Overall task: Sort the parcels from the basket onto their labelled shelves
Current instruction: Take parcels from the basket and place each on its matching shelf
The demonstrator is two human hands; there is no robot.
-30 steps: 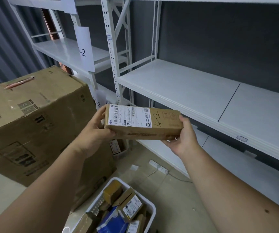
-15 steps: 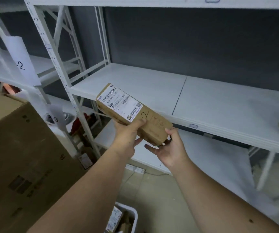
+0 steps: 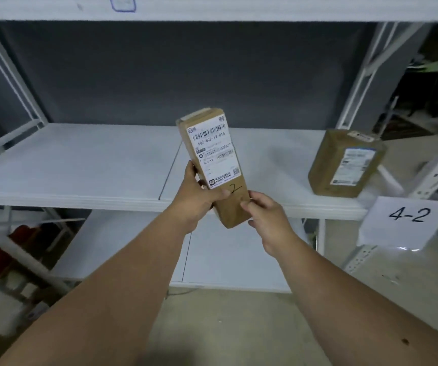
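Observation:
A long brown cardboard parcel (image 3: pixel 212 159) with a white barcode label and a handwritten "2" stands nearly upright in front of the middle white shelf (image 3: pixel 80 165). My left hand (image 3: pixel 199 196) grips its lower left side, thumb across the front. My right hand (image 3: pixel 264 212) pinches its bottom right corner. A paper sign reading "4-2" (image 3: pixel 408 220) hangs on the right upright of this shelf. A second brown parcel (image 3: pixel 344 162) with a label stands on the same shelf at the right end.
A lower white shelf (image 3: pixel 239 254) lies below my hands. A grey wall (image 3: pixel 186 70) backs the rack. White uprights (image 3: pixel 363 75) frame the bay. Red and other clutter (image 3: pixel 22 239) sits low on the left. The basket is out of view.
My view swung right along the rack, so the big carton and basket left the frame and the "4-2" sign appeared. The parcel turned from slanted to nearly upright.

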